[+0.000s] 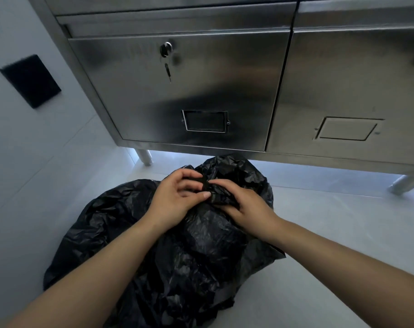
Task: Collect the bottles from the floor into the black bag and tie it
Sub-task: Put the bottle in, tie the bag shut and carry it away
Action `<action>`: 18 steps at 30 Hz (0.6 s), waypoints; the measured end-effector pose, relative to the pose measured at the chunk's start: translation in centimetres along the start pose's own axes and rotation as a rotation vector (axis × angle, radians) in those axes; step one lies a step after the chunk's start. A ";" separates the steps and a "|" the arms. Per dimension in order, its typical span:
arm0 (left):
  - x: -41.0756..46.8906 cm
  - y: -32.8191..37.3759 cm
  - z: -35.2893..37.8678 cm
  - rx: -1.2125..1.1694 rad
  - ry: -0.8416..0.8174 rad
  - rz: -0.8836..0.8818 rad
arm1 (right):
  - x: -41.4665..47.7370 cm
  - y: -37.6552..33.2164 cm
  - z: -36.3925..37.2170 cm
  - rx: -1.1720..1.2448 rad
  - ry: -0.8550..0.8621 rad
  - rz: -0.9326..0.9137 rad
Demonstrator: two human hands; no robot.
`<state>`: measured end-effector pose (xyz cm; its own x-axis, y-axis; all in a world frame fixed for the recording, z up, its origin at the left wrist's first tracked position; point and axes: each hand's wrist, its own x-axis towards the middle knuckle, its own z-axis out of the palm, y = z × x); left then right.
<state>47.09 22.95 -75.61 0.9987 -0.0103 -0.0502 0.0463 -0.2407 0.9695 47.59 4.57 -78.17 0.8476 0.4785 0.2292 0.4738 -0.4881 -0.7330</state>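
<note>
Bag (201, 256) sits on the floor (331, 233) by the cabinet (177, 91), bulging, contents hidden. Your left hand (177, 197) pinches the twisted neck. Your right hand (246, 207), touching it, has fingers curled round the gathered plastic.

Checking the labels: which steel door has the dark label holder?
The left door, behind the bag: its holder is dark with a bright rim; the one on the right door matches the steel.
</note>
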 end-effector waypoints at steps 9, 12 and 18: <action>-4.6 12.1 -5.9 -0.102 0.002 -0.220 | 2.6 -13.0 -7.6 0.206 -0.143 0.155; -6.8 18.6 -7.9 -0.155 0.019 -0.265 | 3.6 -19.6 -11.7 0.357 -0.155 0.312; -9.9 32.2 -12.1 -0.132 -0.025 -0.273 | 4.7 -32.8 -19.9 0.469 -0.136 0.440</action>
<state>38.91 27.03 -41.01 0.9480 0.0136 -0.3180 0.3175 -0.1101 0.9419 40.82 8.28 -40.31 0.8862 0.4100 -0.2157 -0.0905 -0.3034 -0.9486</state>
